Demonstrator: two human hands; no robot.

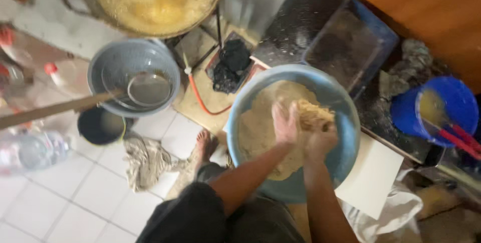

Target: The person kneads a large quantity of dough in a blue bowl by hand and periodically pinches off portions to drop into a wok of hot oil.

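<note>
A large light-blue basin point(345, 122) sits in front of me with pale flour or dough mixture point(258, 127) inside. My left hand point(284, 122) and my right hand point(320, 140) are both over the basin, pressed together around a clump of yellowish, stringy dough point(314, 114). Both hands are dusted with flour. Whether the left hand grips the clump or only presses against it is not clear through the blur.
A big pot of bubbling yellow oil point(155, 0) stands on a burner at the top. A grey strainer basket point(133, 75) with a metal skimmer sits left. A blue bucket point(441, 110) with red utensils stands right. A rag point(145, 160) lies on the white tile floor.
</note>
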